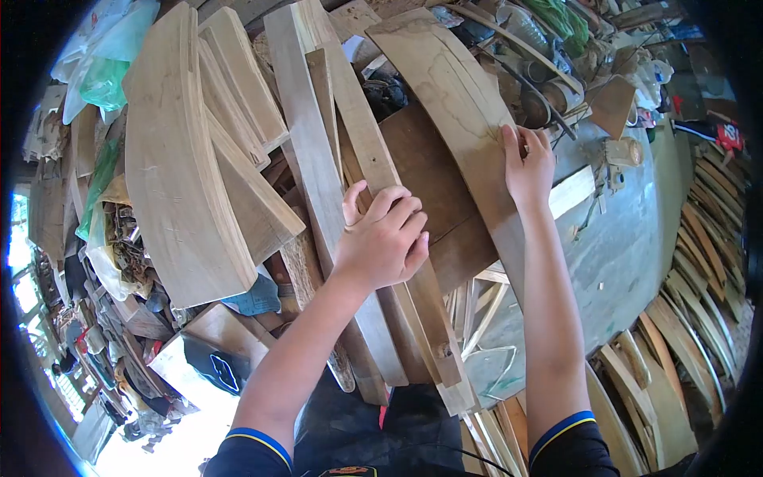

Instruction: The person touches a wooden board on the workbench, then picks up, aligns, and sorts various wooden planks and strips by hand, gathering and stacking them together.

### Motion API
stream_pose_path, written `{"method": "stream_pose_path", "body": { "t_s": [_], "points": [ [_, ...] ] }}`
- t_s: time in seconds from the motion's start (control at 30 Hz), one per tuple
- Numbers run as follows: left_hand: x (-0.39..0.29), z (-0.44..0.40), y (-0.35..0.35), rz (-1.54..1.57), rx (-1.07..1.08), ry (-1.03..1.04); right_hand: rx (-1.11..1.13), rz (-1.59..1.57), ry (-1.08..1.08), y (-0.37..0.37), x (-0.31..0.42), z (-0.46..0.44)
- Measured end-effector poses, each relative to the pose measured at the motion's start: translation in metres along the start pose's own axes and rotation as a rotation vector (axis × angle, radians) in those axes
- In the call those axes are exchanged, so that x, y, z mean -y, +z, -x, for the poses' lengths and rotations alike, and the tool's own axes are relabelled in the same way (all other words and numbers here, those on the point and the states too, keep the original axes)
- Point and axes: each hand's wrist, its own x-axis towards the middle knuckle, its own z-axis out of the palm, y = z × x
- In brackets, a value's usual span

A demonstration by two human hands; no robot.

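Observation:
My left hand [383,237] lies over a long narrow wooden strip [369,147], fingers bent around it and thumb at its right side. A paler long wooden plank [318,179] runs along the strip's left side, with a thin wedge-shaped piece [322,95] between them. My right hand [530,168] is closed at the right edge of a wide curved wooden board [445,87], its thumb lying on the board's face. The fingertips beyond that edge are partly hidden. Under the board and strip is a brown flat panel [429,183].
Several curved boards [179,167] are stacked at the left beside a plastic bag of scraps [119,246]. A grey-blue sheet surface [612,270] spreads to the right, with rows of curved wood pieces [699,262] beyond. Jars and clutter [548,87] sit at the upper right.

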Motion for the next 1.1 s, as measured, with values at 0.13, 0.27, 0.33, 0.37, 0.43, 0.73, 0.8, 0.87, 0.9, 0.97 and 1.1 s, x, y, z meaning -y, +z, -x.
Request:
{"method": "stream_pose_path", "body": {
  "t_s": [0.13,0.27,0.33,0.37,0.43,0.73,0.8,0.87,0.9,0.97,1.1],
  "points": [
    [-0.002,0.003,-0.009,-0.016,-0.025,0.019,-0.259,0.282,-0.239,0.002,0.013,0.008],
    [-0.007,0.042,-0.042,-0.048,-0.05,-0.165,0.122,-0.144,-0.217,-0.032,0.092,0.063],
    [-0.016,0.064,-0.05,-0.143,-0.014,-0.443,0.447,-0.397,-0.046,-0.038,0.135,0.102],
    [-0.022,0.071,-0.052,-0.139,-0.015,-0.445,0.485,-0.243,-0.082,-0.032,0.144,0.124],
    [-0.03,0.079,-0.055,-0.161,0.186,-0.587,0.523,-0.091,-0.126,-0.018,0.149,0.148],
    [-0.012,0.089,-0.024,-0.16,0.017,-0.567,0.729,-0.216,0.422,-0.03,0.141,0.11],
    [-0.011,0.092,-0.021,-0.249,0.006,-0.52,0.576,-0.229,0.296,-0.026,0.123,0.119],
    [-0.011,0.095,-0.019,-0.263,-0.005,-0.517,0.565,-0.23,0.374,-0.041,0.128,0.115],
    [-0.011,0.095,-0.018,-0.266,-0.011,-0.523,0.522,-0.173,0.293,-0.044,0.121,0.117],
    [-0.013,0.093,-0.019,-0.271,0.014,-0.551,0.467,-0.276,0.29,-0.056,0.101,0.12],
    [-0.011,0.095,-0.017,-0.306,-0.046,-0.489,0.384,-0.283,0.307,-0.1,0.081,0.094]
  ]
}}
